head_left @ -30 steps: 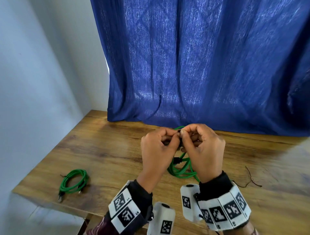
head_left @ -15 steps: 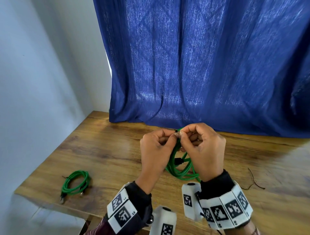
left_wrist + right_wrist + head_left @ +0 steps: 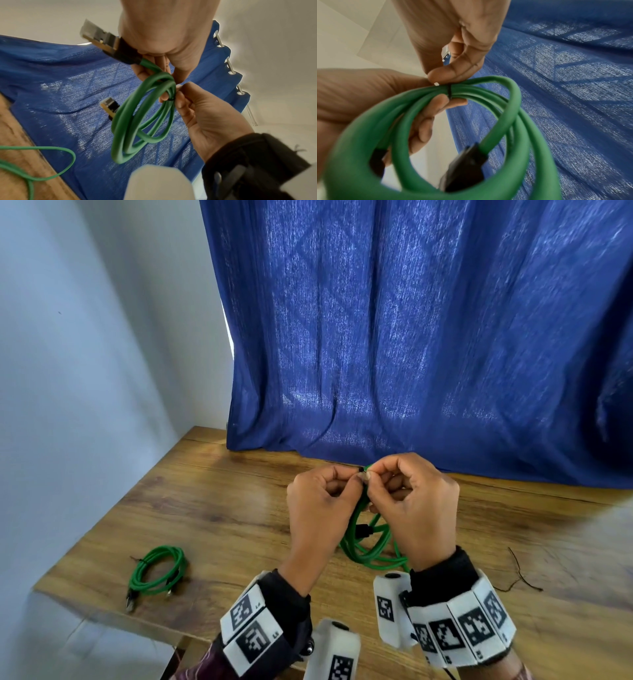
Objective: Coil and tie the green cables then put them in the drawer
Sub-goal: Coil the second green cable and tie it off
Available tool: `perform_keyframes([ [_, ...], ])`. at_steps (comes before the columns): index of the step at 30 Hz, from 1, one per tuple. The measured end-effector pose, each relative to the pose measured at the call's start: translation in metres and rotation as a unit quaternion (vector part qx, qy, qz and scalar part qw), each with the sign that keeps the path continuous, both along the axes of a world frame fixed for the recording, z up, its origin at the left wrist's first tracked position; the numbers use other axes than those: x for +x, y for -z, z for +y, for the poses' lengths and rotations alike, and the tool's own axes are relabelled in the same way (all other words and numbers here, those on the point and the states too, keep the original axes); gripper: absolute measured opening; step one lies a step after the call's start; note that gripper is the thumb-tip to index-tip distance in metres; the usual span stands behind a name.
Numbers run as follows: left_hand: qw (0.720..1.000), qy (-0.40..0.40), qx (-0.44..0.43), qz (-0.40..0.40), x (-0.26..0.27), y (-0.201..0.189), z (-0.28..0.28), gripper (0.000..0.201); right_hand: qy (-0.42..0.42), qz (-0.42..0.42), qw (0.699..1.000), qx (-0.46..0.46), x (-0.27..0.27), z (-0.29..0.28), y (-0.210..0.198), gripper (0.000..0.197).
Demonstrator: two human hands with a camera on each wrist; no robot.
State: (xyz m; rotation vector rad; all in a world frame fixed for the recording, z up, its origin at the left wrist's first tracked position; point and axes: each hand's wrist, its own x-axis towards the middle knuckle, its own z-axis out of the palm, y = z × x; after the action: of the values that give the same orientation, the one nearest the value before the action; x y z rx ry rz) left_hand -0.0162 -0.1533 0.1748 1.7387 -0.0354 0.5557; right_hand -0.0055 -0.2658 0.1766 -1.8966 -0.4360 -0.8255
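Note:
A coiled green cable hangs above the wooden table, gathered at its top by a thin black tie. My left hand grips the bundled strands there, its fingers curled beneath them. My right hand pinches the tie's ends with thumb and forefinger, right against the left hand. In the left wrist view the coil dangles below both hands, with one metal plug sticking out by my left hand and the other plug lower.
A second green cable, coiled and tied, lies near the table's front left edge. A loose black tie lies on the table to the right. A blue curtain hangs along the back edge, and a white wall stands at the left.
Both hands stay at the coil's top, their fingertips shifting slightly on the tie. The coil still hangs beneath them; nothing was let go.

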Motion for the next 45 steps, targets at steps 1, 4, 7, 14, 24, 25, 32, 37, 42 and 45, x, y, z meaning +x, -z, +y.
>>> perform_keyframes([
  [1, 1.000, -0.001, 0.002, 0.000, 0.000, 0.000, 0.000, 0.020, 0.001, 0.001, 1.000, -0.002, 0.000, 0.000, 0.000, 0.004],
  [4, 1.000, -0.003, 0.008, 0.002, 0.000, 0.000, 0.000, 0.019, 0.005, 0.001, 1.000, -0.002, 0.001, 0.000, 0.001, 0.004],
  [7, 1.000, -0.006, 0.013, 0.004, 0.000, 0.001, 0.000, 0.018, 0.004, 0.002, 1.000, -0.003, 0.001, 0.001, 0.002, 0.005],
  [14, 0.998, -0.018, 0.052, -0.021, -0.002, 0.002, 0.000, 0.006, 0.012, -0.013, 1.000, -0.017, 0.001, 0.000, 0.005, 0.007],
  [24, 0.996, -0.017, 0.084, -0.014, -0.002, 0.011, 0.004, 0.032, 0.017, -0.007, 1.000, -0.002, 0.001, 0.004, 0.011, 0.006],
  [25, 0.996, -0.018, 0.089, -0.012, -0.002, 0.011, 0.004, 0.032, 0.016, -0.007, 1.000, -0.003, 0.001, 0.004, 0.011, 0.007],
  [32, 0.992, -0.026, 0.126, -0.011, -0.004, 0.010, 0.008, 0.031, 0.025, -0.012, 0.999, -0.022, 0.000, 0.008, 0.013, 0.006],
  [37, 0.989, -0.029, 0.147, -0.004, -0.005, 0.007, 0.010, 0.020, 0.026, -0.013, 0.999, -0.032, 0.000, 0.009, 0.015, 0.006],
  [42, 0.989, -0.020, 0.145, -0.002, -0.004, 0.010, 0.013, 0.019, 0.031, -0.015, 0.998, -0.044, -0.001, 0.010, 0.015, 0.006],
  [45, 0.991, -0.002, 0.130, -0.003, -0.002, 0.010, 0.017, 0.013, 0.024, -0.006, 0.999, -0.035, -0.001, 0.010, 0.014, 0.007],
])
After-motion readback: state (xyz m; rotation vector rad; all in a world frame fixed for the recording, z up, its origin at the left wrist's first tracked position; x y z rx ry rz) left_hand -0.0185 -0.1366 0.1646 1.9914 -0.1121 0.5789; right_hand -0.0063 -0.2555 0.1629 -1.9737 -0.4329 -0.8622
